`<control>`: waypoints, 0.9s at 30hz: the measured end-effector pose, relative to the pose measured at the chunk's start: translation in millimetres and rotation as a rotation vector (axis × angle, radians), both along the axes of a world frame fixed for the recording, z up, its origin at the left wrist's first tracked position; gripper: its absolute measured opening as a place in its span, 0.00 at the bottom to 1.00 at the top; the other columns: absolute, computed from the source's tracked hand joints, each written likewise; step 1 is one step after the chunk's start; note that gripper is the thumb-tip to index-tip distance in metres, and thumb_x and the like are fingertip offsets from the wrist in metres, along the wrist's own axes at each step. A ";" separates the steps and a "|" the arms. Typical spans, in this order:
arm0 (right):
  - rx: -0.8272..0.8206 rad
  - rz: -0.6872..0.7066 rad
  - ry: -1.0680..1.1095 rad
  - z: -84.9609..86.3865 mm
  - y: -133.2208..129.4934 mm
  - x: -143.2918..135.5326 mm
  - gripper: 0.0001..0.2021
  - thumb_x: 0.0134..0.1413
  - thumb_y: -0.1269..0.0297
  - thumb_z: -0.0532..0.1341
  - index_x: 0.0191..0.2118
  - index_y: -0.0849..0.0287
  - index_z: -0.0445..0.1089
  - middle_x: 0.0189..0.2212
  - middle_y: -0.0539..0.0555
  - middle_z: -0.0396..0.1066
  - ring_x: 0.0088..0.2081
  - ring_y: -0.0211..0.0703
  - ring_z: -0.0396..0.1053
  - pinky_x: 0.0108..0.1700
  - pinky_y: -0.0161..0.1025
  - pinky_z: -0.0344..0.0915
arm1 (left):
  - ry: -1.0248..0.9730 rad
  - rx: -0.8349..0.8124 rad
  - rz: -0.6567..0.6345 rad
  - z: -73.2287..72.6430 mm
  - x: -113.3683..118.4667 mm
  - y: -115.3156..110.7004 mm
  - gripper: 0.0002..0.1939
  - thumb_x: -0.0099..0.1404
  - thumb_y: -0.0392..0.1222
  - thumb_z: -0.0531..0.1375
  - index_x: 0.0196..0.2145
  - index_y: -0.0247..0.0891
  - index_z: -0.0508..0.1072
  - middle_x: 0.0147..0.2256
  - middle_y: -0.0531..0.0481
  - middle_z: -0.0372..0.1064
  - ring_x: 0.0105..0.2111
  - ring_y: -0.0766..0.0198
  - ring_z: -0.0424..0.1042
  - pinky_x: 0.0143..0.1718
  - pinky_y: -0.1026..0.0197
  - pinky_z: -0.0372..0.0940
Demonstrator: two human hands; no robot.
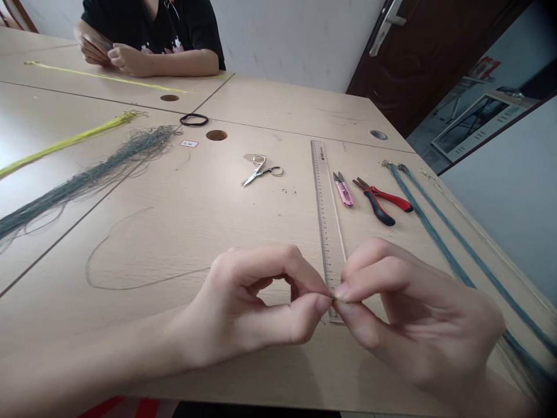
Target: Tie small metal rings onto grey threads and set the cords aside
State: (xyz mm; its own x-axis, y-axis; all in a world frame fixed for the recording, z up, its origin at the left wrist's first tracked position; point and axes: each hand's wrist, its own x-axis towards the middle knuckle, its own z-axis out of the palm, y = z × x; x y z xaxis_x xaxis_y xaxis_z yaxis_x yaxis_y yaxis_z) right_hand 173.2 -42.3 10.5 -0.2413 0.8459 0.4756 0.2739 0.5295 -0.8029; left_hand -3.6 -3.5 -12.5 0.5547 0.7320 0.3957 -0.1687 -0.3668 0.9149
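Observation:
My left hand (261, 296) and my right hand (404, 307) meet tip to tip over the lower end of a clear ruler (326, 232). Each pinches with thumb and forefinger. Between the touching fingertips a tiny dark greenish bit of thin cord shows; its exact form is too small to make out. A thin grey-green cord (143, 285) trails out behind my left hand and curves across the table on the left. Beyond my right hand lie pink thread snips (343, 190) and red-and-black pliers (382, 200).
Small scissors (261, 170) lie mid-table. Grey-green cords (100, 174) and a yellow bundle (69, 139) spread at left. Blue-green bundles (435, 232) run down the right edge. A black band (194, 119) lies near a cable hole (216, 135). Another person (152, 35) sits opposite, hands together.

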 end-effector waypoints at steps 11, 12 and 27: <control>0.099 -0.001 -0.045 0.9 2.7 0.6 0.11 0.46 0.82 0.59 0.33 0.60 0.69 0.25 0.49 0.66 0.25 0.33 0.65 0.22 0.34 0.62 | 0.020 0.029 0.004 0.3 0.0 0.8 0.07 0.57 0.25 0.58 0.29 0.35 0.69 0.23 0.56 0.64 0.23 0.73 0.63 0.25 0.70 0.61; 0.114 0.001 -0.050 0.6 3.3 0.4 0.11 0.46 0.82 0.59 0.33 0.60 0.69 0.25 0.49 0.66 0.25 0.33 0.65 0.22 0.33 0.62 | 0.019 0.031 0.005 0.6 -0.1 0.7 0.08 0.56 0.25 0.58 0.29 0.35 0.69 0.23 0.56 0.64 0.23 0.74 0.63 0.25 0.70 0.61; 0.158 -0.008 -0.066 -0.9 3.3 -0.4 0.10 0.45 0.83 0.60 0.32 0.63 0.68 0.26 0.50 0.66 0.26 0.31 0.65 0.22 0.31 0.62 | 0.020 0.031 -0.002 0.9 -0.9 -0.3 0.08 0.57 0.24 0.57 0.30 0.36 0.69 0.24 0.57 0.65 0.24 0.74 0.64 0.26 0.71 0.61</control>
